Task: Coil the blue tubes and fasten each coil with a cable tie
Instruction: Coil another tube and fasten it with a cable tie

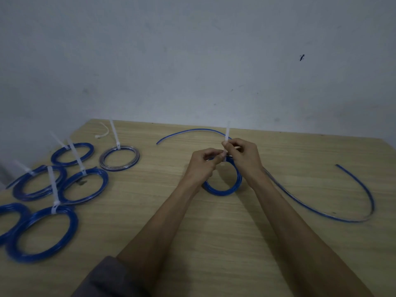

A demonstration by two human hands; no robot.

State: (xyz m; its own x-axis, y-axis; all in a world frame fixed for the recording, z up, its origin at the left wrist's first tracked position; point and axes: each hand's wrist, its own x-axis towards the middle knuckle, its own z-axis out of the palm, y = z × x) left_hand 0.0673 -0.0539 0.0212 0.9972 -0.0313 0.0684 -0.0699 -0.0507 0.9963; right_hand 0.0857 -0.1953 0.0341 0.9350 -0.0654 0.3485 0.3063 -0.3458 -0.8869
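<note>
At the middle of the wooden table (214,243), the blue coil (222,185) lies flat with both hands meeting over its twelve o'clock edge: the left hand (201,163) pinches what seems to be the head of the white cable tie (227,133), though blur hides the exact grip, and the right hand (244,155) pinches the tie's strap, whose tail stands upright. A loose blue tube (342,217) curves away toward four o'clock, another loose tube (192,131) arcs at twelve o'clock, and the tied coils (83,185) lie grouped at nine o'clock.
</note>
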